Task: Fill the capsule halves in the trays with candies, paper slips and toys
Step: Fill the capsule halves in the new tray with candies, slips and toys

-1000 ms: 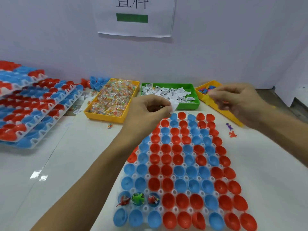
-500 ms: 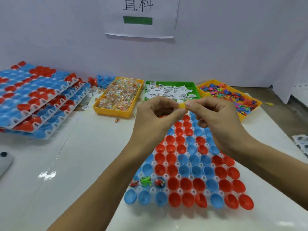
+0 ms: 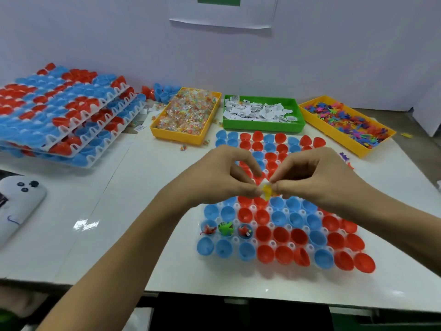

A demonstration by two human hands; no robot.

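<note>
Since half a second ago, we see both hands lowered nearer the tray (image 3: 235, 240), now over its middle rows; the small yellow toy (image 3: 266, 191) stays pinched between them. The left hand (image 3: 222, 180) and right hand (image 3: 312, 180) each hold a closed fingertip grip on the toy, with a white scrap, probably a paper slip, against it. Three blue capsule halves (image 3: 225, 229) in the second row from the near edge already hold toys; the rest look empty. We judge the step as preparing one fill for the fourth half of that row. The next move calls for lowering the bundle into the red capsule half (image 3: 263, 233) just beside the filled three, then letting go. The candy bin (image 3: 167, 130), slip bin (image 3: 262, 126) and toy bin (image 3: 334, 137) sit at the counter's far side.
</note>
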